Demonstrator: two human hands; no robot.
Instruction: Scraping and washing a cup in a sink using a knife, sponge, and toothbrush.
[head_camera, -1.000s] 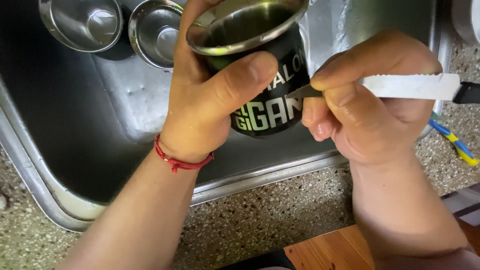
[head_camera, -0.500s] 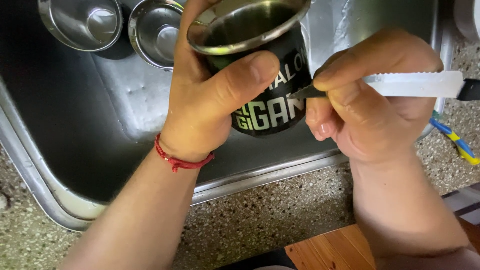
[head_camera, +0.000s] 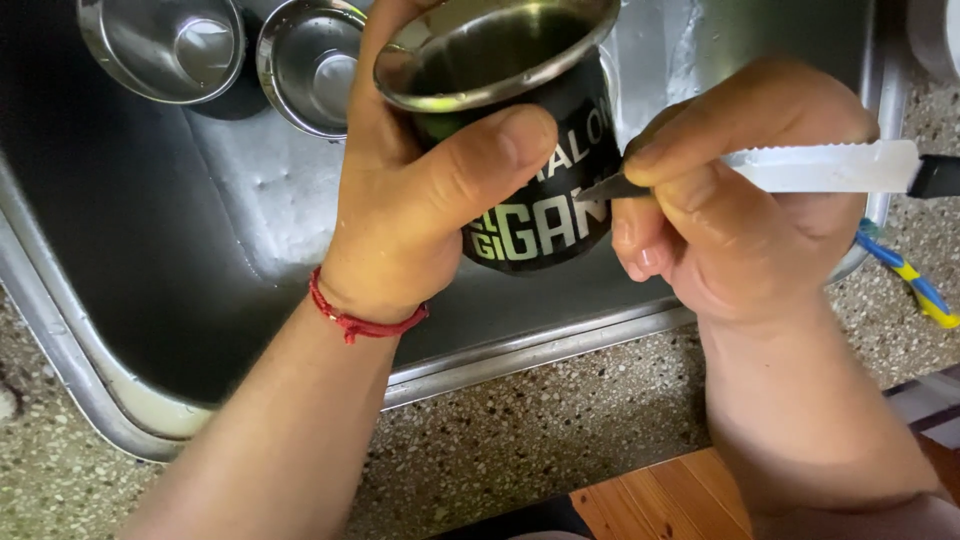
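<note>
1. A black metal cup with pale lettering on its side is held above the sink, tilted so that its open steel rim is turned up and toward the camera, its long axis slanting from the rim at the top down to the base nearest the person.
2. The cup is wrapped by the left hand: the thumb is pressed across the printed side and the fingers are curled round the far side, out of sight. A red cord bracelet is worn on that wrist.
3. A knife is pinched in the right hand, just to the right of the cup. Its pale serrated blade is laid horizontally, with the dark handle end pointing away to the right and the dark tip touching the cup's printed wall at the lettering.
4. Both hands are thus closed, one on the cup, one on the knife, and are almost touching at the cup's side.
5. The inside of the cup appears dark and shiny; whether anything is held in it cannot be told.
6. Two small steel bowls are seen in the sink at the far left, side by side and seemingly empty.
7. A speckled stone bench surrounds the sink, and a blue and yellow object is lying on it at the right.
</note>
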